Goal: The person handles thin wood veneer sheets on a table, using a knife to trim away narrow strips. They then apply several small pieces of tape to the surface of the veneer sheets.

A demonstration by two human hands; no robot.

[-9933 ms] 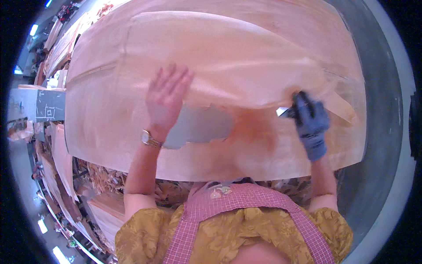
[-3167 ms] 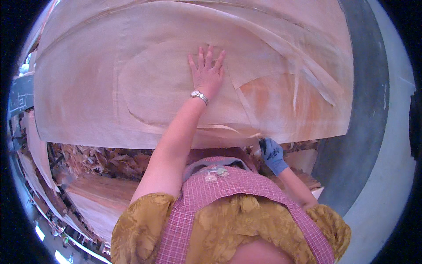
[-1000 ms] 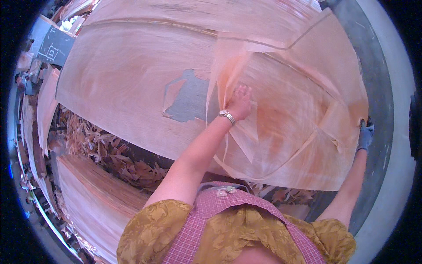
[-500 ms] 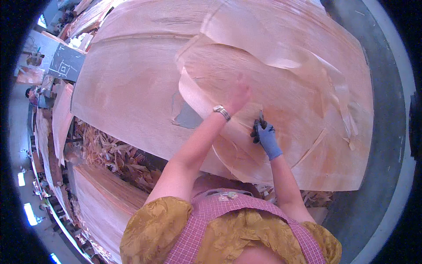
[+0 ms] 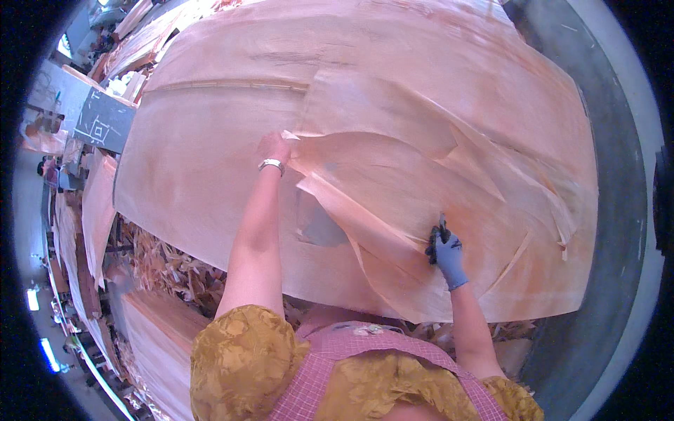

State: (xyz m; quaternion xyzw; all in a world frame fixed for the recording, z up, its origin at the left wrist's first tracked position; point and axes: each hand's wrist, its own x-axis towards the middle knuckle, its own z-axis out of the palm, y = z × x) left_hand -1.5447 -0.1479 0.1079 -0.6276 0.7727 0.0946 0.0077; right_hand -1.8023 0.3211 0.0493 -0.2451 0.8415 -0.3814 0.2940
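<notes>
- The left hand (image 5: 274,147) is bare, with a watch on the wrist, and reaches far across the big stack of veneer sheets (image 5: 210,161).
- Its fingers curl onto the far left corner of a loose veneer piece (image 5: 393,182), apparently pinching that edge; how firm the grip is cannot be told.
- That loose piece is thin, pale pink-orange wood, lying on top of the stack right of centre; its near left edge is lifted and curled a little off the sheet below.
- The right hand (image 5: 446,254) wears a blue glove and sits nearer and further right, on the same loose piece.
- Its fingers are clenched around a small dark tool (image 5: 438,235), whose tip points to the far side and touches the veneer surface; what kind of tool it is cannot be told.
- A grey hole (image 5: 319,224) shows through the sheet between the two forearms, just under the raised edge of the loose piece.
- More overlapping torn strips (image 5: 533,203) lie on the right part of the stack.
- A heap of veneer scraps (image 5: 168,270) lies near left, below the stack's edge, with another flat stack (image 5: 158,344) beside it, nearer still.
- A grey floor (image 5: 621,231) runs along the right side.
- A dark board with white chalk marks (image 5: 102,125) stands at far left.
</notes>
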